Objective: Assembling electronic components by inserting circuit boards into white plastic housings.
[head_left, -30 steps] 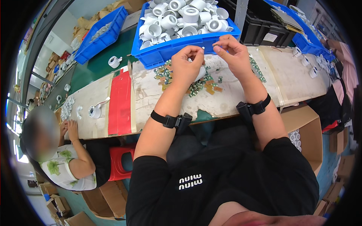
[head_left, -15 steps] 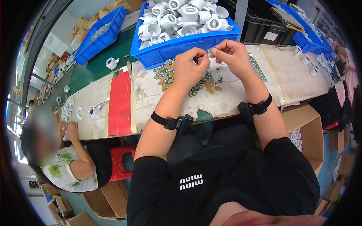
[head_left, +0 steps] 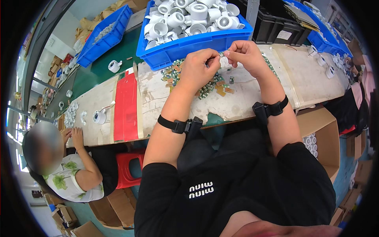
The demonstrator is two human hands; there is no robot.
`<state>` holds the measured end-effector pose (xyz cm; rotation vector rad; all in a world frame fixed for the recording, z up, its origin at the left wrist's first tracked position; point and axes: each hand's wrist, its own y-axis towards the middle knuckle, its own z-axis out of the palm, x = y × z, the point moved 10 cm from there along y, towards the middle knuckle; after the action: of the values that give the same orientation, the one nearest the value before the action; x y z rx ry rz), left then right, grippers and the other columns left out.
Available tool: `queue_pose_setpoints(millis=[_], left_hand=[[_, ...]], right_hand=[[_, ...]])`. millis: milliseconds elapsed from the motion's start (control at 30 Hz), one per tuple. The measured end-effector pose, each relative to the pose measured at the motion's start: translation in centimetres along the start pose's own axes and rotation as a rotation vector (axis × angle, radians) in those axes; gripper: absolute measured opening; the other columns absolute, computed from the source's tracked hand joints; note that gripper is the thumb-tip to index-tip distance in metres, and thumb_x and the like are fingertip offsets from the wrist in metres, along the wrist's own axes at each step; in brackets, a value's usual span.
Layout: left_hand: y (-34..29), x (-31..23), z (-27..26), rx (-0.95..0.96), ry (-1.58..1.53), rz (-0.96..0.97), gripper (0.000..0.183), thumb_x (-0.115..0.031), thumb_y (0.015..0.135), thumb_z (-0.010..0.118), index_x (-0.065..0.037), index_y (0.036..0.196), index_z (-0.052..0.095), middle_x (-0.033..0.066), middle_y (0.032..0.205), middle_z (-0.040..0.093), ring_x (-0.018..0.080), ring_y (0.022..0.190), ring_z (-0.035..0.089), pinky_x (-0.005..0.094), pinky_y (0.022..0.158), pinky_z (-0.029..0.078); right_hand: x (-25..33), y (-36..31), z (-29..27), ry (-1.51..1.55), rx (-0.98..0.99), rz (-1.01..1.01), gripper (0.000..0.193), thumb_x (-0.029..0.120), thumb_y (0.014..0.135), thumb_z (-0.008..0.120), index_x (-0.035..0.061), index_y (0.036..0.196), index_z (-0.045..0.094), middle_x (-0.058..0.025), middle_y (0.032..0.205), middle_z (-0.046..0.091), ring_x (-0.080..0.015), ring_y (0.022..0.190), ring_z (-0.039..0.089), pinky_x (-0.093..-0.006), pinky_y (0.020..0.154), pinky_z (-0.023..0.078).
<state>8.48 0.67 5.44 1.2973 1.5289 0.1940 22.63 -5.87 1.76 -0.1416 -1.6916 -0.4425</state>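
My left hand (head_left: 201, 68) and my right hand (head_left: 246, 59) are raised over the worktable (head_left: 241, 106), in front of a blue crate (head_left: 193, 48). Both are pinched, thumb against finger, with the fingertips facing each other across a small gap. Whatever sits in the pinches is too small to make out. Under and between the hands lies a loose pile of small green circuit boards (head_left: 206, 91), mixed with orange-brown pieces (head_left: 221, 91). One small dark piece (head_left: 231, 80) lies apart beside my right wrist. White plastic fan housings (head_left: 198, 12) fill the crate.
A red strip (head_left: 125, 107) crosses the table at left. Past it a co-worker (head_left: 81, 170) sits near a white housing (head_left: 99, 116). A black bin (head_left: 278, 33) stands at back right, an open carton (head_left: 321, 126) by my right side. Several white housings (head_left: 321, 61) stand far right.
My hands have drawn slightly apart, the right one shifting a little right. The small green piece seen between the fingertips before no longer shows clearly.
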Motion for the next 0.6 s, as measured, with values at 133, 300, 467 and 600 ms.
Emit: queue_pose_setpoints(millis=[133, 300, 467, 600], left_hand=[[0.0, 0.0, 0.3, 0.043, -0.019, 0.018, 0.008, -0.006, 0.082, 0.07, 0.0, 0.088, 0.071, 0.0092, 0.074, 0.069, 0.0162, 0.063, 0.064, 0.0293, 0.061, 0.051], [-0.4, 0.8, 1.3, 0.078, -0.164, -0.064, 0.008, -0.006, 0.087, 0.069, 0.001, 0.089, 0.072, 0.0055, 0.074, 0.07, 0.0103, 0.065, 0.063, 0.026, 0.061, 0.05], [-0.8, 2.9, 1.9, 0.078, -0.261, -0.218, 0.007, -0.006, 0.088, 0.069, 0.0, 0.084, 0.07, 0.0034, 0.072, 0.069, 0.0079, 0.064, 0.063, 0.0237, 0.06, 0.048], [-0.6, 3.2, 1.7, 0.071, -0.308, -0.213, 0.006, -0.006, 0.088, 0.069, 0.0, 0.084, 0.069, 0.0035, 0.07, 0.068, 0.0073, 0.064, 0.063, 0.0235, 0.059, 0.048]], right_hand=[[0.2, -0.1, -0.1, 0.014, 0.053, 0.001, 0.02, 0.015, 0.089, 0.075, 0.0053, 0.077, 0.062, -0.0024, 0.072, 0.066, -0.008, 0.061, 0.06, -0.0234, 0.054, 0.045], [0.3, -0.3, -0.2, 0.066, 0.11, -0.069, 0.019, 0.015, 0.088, 0.076, 0.0063, 0.079, 0.062, -0.0016, 0.071, 0.065, -0.0075, 0.062, 0.059, -0.0233, 0.056, 0.045], [0.1, -0.2, 0.2, 0.031, 0.127, -0.081, 0.018, 0.013, 0.088, 0.076, 0.0056, 0.08, 0.062, -0.0014, 0.072, 0.066, -0.0076, 0.064, 0.06, -0.0232, 0.059, 0.047], [0.7, -0.2, 0.4, 0.024, 0.11, -0.142, 0.016, 0.009, 0.086, 0.078, 0.0044, 0.08, 0.064, -0.0007, 0.075, 0.067, -0.0055, 0.068, 0.06, -0.0219, 0.061, 0.047]])
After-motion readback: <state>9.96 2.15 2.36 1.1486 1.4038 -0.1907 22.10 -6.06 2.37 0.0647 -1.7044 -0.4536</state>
